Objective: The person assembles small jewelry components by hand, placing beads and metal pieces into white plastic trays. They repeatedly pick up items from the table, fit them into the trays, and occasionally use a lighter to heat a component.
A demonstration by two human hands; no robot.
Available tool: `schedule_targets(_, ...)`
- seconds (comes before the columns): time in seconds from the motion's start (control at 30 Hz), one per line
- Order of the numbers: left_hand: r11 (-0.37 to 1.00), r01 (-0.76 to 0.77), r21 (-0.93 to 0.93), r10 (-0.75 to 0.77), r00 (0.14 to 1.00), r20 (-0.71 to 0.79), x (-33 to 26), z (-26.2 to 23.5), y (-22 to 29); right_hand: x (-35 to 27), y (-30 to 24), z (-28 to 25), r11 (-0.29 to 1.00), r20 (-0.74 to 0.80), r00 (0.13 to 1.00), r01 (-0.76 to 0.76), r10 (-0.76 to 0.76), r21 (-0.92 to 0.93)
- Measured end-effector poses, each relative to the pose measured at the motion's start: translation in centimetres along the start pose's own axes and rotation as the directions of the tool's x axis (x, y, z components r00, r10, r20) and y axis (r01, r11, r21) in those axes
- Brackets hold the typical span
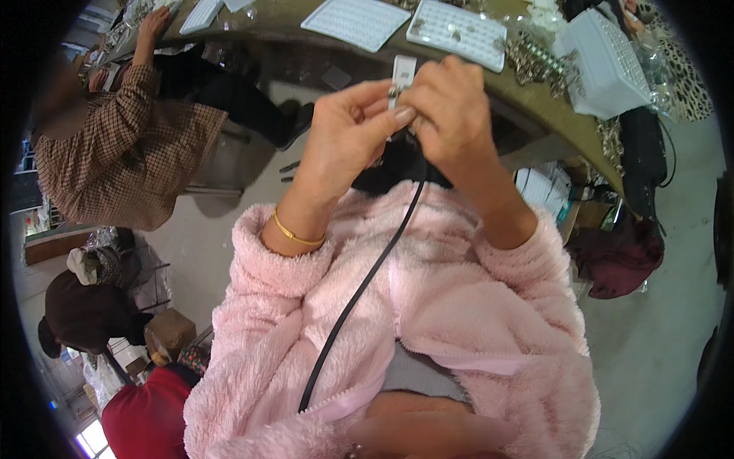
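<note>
My left hand [345,130] and my right hand [451,107] meet in front of my chest, both pinching a small white card [403,71] with a small metal piece on it. The fingertips of both hands press together just below the card. A gold bangle [294,233] circles my left wrist. Fluffy pink sleeves [459,306] cover both forearms. A black cable [363,283] runs from under my hands down across my chest.
A curved olive table [535,99] ahead carries white compartment trays [355,21], another white tray [459,30], a white basket [608,65] and heaps of small metal parts [535,57]. A person in a checked shirt [126,153] works at the left. Other people sit at lower left. A dark red bag [615,260] lies on the floor at right.
</note>
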State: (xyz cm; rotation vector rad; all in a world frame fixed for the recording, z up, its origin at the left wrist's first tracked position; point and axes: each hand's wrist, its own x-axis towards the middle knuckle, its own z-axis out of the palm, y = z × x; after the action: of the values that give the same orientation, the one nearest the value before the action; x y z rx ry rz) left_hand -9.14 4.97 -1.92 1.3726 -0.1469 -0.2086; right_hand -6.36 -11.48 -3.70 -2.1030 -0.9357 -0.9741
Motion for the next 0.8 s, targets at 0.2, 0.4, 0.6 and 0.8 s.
schedule_targets(0.2,0.991,0.090,-0.098,-0.092,0.996,-0.015,0.8,-1.0,-1.4,0.4,1.0,-0.3,0.998,0.168,0.986,-0.003,-0.008,0.066)
schedule_targets(0.4,0.979,0.089,-0.184,-0.100,0.994,-0.051,0.7,-1.9,-1.5,3.4,8.1,-2.6,0.919,0.063,0.922,-0.372,0.382,-0.127)
schedule_targets(0.6,0.977,0.125,-0.173,-0.134,0.990,-0.040,0.5,-2.0,-2.2,3.2,13.9,-2.4,0.778,0.155,0.909,-0.233,0.388,-0.583)
schedule_targets(0.8,0.972,0.128,-0.199,-0.134,0.991,-0.019,1.9,-1.0,-2.2,2.9,15.0,-3.0,0.811,0.128,0.884,-0.343,0.449,-0.475)
